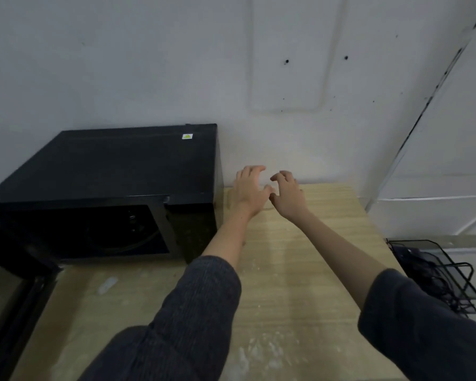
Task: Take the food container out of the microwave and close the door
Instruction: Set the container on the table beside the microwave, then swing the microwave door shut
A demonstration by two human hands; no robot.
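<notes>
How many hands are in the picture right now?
2. The left hand and the right hand hover close together above the far edge of the wooden table, right of the black microwave.

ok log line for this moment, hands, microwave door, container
left hand: open, empty | right hand: open, empty | both over table right of microwave | microwave door: open | container: not visible

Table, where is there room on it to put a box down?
The table is bare to the right of the microwave, from the wall forward, except where the left hand and right hand hover, both empty. The front strip under the sleeves is free too. The left is crowded: the open door sticks out there. The black tray sits past the right edge.
</notes>
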